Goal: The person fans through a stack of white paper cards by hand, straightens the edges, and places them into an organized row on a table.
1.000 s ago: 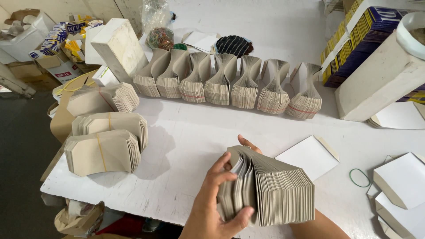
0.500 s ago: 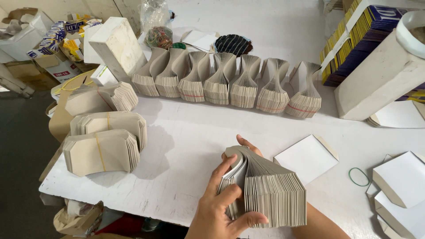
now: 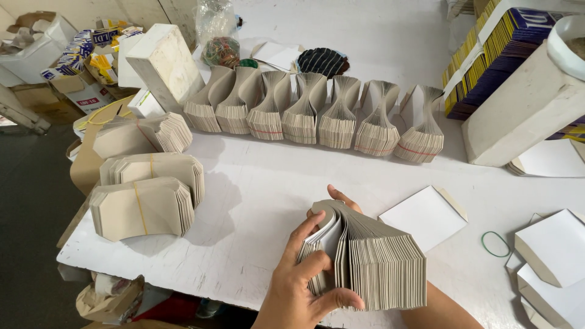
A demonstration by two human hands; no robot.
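— What's in the hands there?

— A thick stack of grey-brown paper envelopes, held just above the near edge of the white table. The left hand is clamped round its near end, thumb on one face and fingers curled over the other, riffling the top leaves so they fan. The right hand is mostly hidden behind the stack; only some fingers show at the far end, so I can't tell how it grips.

— Tricky to handle?

— I'd judge it light but floppy. Loose sheets would slide and splay, so it wants squeezing across both faces near the ends.

— And round about?

— A green rubber band lies on the table to the right, beside a single white envelope. Banded bundles are piled at the left, and a row of fanned bundles stands across the middle. Cardboard boxes beyond the far left corner hold paper scraps and small packets; a clear bag holds rubber bands.
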